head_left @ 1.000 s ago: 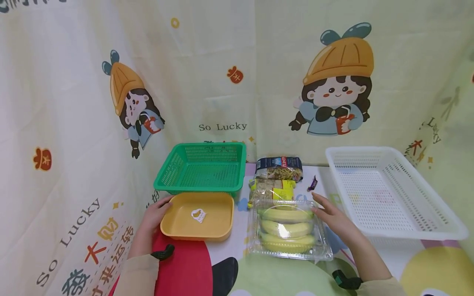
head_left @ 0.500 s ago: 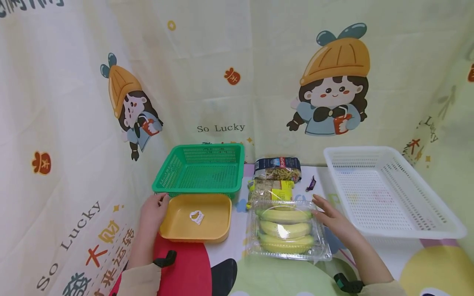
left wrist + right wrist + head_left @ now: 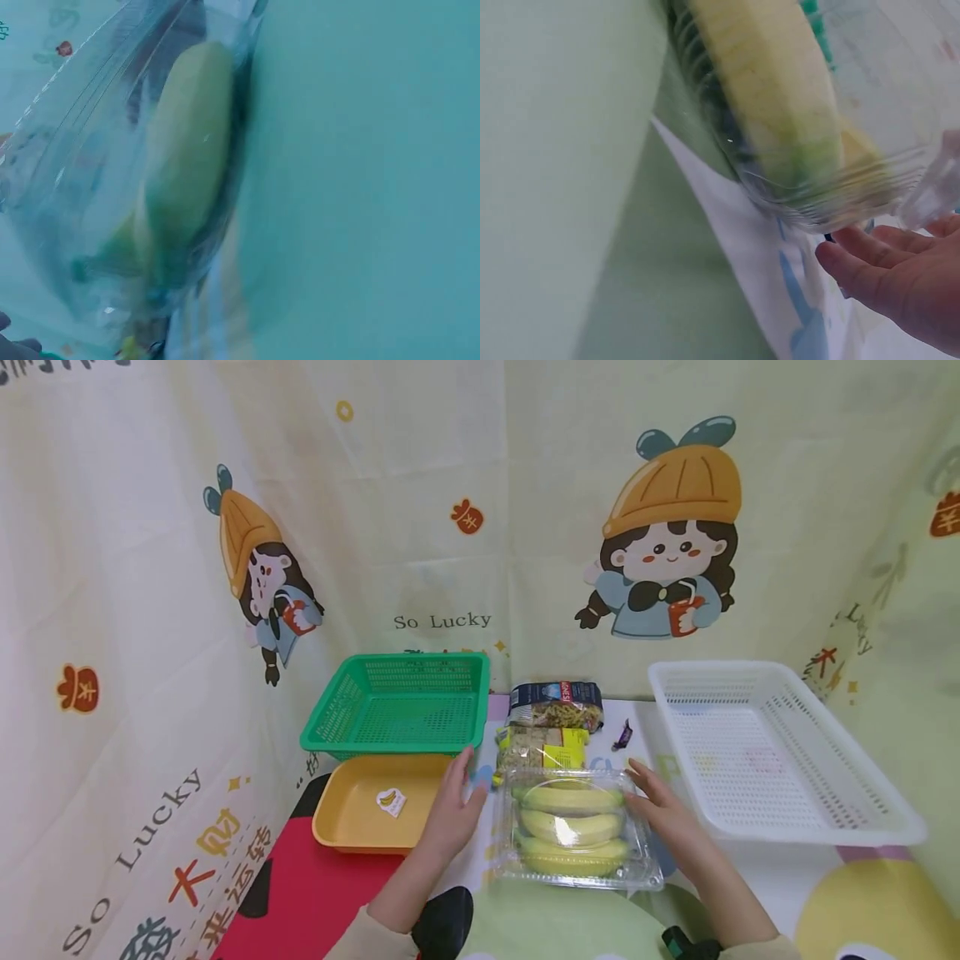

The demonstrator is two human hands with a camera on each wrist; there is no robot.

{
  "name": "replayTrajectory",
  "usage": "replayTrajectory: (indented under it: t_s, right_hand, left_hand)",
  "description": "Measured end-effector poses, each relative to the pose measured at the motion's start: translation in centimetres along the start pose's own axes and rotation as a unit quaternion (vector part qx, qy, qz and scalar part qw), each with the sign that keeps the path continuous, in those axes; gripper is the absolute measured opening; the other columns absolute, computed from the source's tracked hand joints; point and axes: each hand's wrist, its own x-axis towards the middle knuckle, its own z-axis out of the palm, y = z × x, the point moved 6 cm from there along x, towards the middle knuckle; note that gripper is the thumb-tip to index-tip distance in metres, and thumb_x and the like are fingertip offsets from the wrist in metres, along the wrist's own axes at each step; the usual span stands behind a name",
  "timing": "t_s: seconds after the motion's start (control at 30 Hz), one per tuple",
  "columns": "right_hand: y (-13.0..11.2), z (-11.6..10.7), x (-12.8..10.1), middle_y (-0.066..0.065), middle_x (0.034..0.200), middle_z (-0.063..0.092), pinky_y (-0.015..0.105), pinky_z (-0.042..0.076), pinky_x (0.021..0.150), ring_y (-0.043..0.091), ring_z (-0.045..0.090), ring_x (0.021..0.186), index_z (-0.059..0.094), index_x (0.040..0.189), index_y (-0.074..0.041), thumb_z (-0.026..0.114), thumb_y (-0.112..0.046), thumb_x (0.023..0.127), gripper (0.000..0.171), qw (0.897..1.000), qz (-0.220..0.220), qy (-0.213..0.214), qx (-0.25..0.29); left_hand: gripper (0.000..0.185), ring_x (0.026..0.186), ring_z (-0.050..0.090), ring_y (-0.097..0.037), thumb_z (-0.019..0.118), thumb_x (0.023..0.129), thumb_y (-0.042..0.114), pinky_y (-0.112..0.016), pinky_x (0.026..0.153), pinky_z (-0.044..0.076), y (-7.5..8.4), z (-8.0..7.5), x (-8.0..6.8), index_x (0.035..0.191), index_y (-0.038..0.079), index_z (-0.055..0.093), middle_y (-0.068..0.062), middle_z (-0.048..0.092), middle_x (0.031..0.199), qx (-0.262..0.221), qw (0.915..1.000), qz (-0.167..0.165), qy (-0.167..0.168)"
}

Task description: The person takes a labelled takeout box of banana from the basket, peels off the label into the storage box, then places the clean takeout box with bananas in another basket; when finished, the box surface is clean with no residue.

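A clear plastic clamshell box (image 3: 643, 864) with bananas (image 3: 573, 828) inside lies in the middle of the table. My right hand (image 3: 667, 810) is at its right side; in the right wrist view the straight fingers (image 3: 855, 262) are right at the box's lower edge. My left hand (image 3: 452, 814) is left of the box, fingers extended, apart from it in the head view, and overlaps the right end of the orange-yellow tub (image 3: 341, 814). A banana sticker (image 3: 391, 802) is on the tub's floor. The left wrist view is blurred, showing a banana (image 3: 187, 142) through the plastic.
Behind the tub stands a green basket (image 3: 393, 749). Beyond the clamshell lie a yellow-labelled bag (image 3: 562, 752) and a dark pasta bag (image 3: 555, 706). A small purple-wrapped piece (image 3: 622, 735) lies right of them, and a white basket (image 3: 862, 777) at the right.
My left hand has let go of the tub's left side and moved right across it towards the clamshell box. My right hand stays at the box's right side.
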Motion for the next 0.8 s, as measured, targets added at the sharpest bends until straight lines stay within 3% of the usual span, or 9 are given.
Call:
replayTrajectory:
  t_s: [0.13,0.3,0.5,0.8]
  right_hand:
    - [0.3,0.3,0.3,0.017,0.166,0.010,0.067,0.011,0.117,0.044,0.010,0.151,0.012,0.160,-0.023,0.051,-0.041,0.102,0.072,1.000,0.001,0.012,-0.008]
    - [0.5,0.7,0.3,0.017,0.166,0.007,0.067,0.007,0.117,0.045,0.003,0.151,0.013,0.160,-0.022,0.048,-0.040,0.103,0.069,1.000,0.015,0.020,-0.014]
    - [0.5,1.0,0.3,0.018,0.166,0.005,0.068,0.005,0.117,0.046,0.001,0.151,0.012,0.160,-0.020,0.045,-0.035,0.104,0.067,1.000,0.016,0.021,0.009]
    - [0.4,1.4,0.3,0.016,0.167,0.003,0.061,0.007,0.121,0.044,0.008,0.151,0.013,0.160,-0.017,0.046,-0.037,0.104,0.068,0.999,0.006,0.040,0.034]
  left_hand:
    - [0.064,0.152,0.018,-0.033,0.052,0.102,0.036,-0.063,0.118,0.021,-1.5,3.1,0.3,0.158,0.028,0.022,-0.003,0.019,0.165,-0.039,0.9980,-0.049,-0.008]
    - [0.069,0.151,0.015,-0.039,0.050,0.102,0.038,-0.061,0.120,0.018,-3.2,5.2,0.8,0.160,0.019,0.018,-0.010,0.017,0.166,-0.120,0.9881,-0.094,-0.021]
    - [0.064,0.151,0.019,-0.038,0.051,0.101,0.041,-0.064,0.117,0.021,-3.9,5.6,0.5,0.156,0.016,0.030,-0.011,0.022,0.164,-0.082,0.9935,-0.079,-0.007]
    - [0.057,0.152,0.015,-0.035,0.046,0.104,0.033,-0.060,0.120,0.019,-3.6,6.1,0.7,0.156,0.013,0.031,-0.011,0.019,0.165,-0.096,0.9932,-0.064,-0.015]
